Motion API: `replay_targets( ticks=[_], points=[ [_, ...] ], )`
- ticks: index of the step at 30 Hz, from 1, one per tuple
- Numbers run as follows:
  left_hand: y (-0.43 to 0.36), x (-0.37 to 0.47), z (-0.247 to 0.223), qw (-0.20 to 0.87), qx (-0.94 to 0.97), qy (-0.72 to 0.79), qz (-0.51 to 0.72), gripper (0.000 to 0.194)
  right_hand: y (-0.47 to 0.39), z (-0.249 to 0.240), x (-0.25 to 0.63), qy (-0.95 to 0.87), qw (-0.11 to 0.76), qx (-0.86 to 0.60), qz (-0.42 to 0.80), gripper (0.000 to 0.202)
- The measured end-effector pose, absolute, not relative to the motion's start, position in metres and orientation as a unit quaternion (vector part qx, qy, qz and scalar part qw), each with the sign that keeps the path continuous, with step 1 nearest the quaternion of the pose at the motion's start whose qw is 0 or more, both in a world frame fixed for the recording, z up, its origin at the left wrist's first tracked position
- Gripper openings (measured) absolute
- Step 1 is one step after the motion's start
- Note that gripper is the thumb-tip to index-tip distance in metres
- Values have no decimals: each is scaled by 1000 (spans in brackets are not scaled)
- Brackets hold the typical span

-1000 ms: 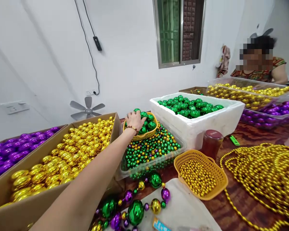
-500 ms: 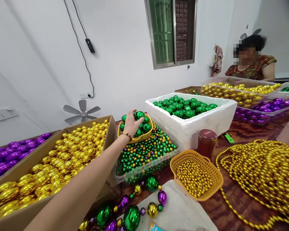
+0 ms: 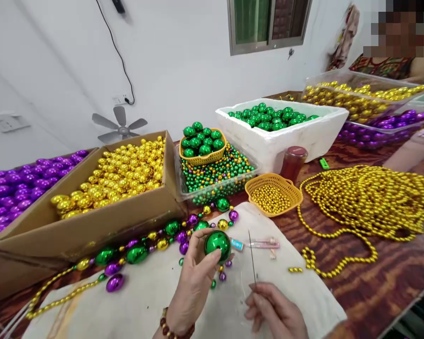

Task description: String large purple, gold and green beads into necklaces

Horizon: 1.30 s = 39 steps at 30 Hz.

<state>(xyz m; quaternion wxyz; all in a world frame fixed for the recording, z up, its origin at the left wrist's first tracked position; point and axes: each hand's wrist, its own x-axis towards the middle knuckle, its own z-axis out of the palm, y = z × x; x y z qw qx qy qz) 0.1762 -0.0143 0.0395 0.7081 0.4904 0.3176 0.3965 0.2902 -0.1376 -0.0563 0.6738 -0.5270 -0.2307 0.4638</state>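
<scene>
My left hand (image 3: 194, 273), with a beaded bracelet on its wrist, grips a large shiny green bead (image 3: 217, 246) between thumb and fingers. To its right, my right hand (image 3: 273, 308) pinches a long thin needle (image 3: 252, 259) that points upward, apart from the bead. Small purple and green beads (image 3: 222, 277) show just below the green bead; what they hang on is too thin to make out. Behind my hands, a strand of green, purple and gold beads (image 3: 137, 253) lies along the pale cloth (image 3: 127, 301).
A cardboard box (image 3: 127, 200) of gold beads stands left, beside purple beads (image 3: 21, 188). Farther back are a yellow basket (image 3: 203, 159) of green beads and a white foam box (image 3: 286, 146). Gold bead strands (image 3: 367, 202) are heaped right. A person (image 3: 385, 66) sits across.
My left hand has come back from the yellow basket of green beads to the cloth, now holding one. The view has tilted down, bringing my right hand and the needle into sight.
</scene>
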Motion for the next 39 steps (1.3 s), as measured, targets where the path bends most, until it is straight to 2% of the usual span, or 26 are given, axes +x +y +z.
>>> replay_targets(
  ticks=[7, 15, 21, 27, 39],
  points=[
    [-40, 147, 19, 560, 600, 353, 450, 56, -138, -35, 283, -326, 638, -512, 474, 34],
    [-37, 124, 21, 492, 662, 330, 460, 46, -154, -38, 271, -326, 636, -541, 442, 34],
    [-23, 123, 32, 556, 543, 377, 504, 46, -162, -51, 266, -392, 619, -533, 422, 27],
    [-6, 127, 52, 638, 422, 343, 545, 48, -162, -63, 263, -425, 612, -524, 412, 21],
    [-11, 132, 60, 683, 387, 313, 534, 47, -149, -47, 255, -417, 624, -541, 380, 23]
  ],
)
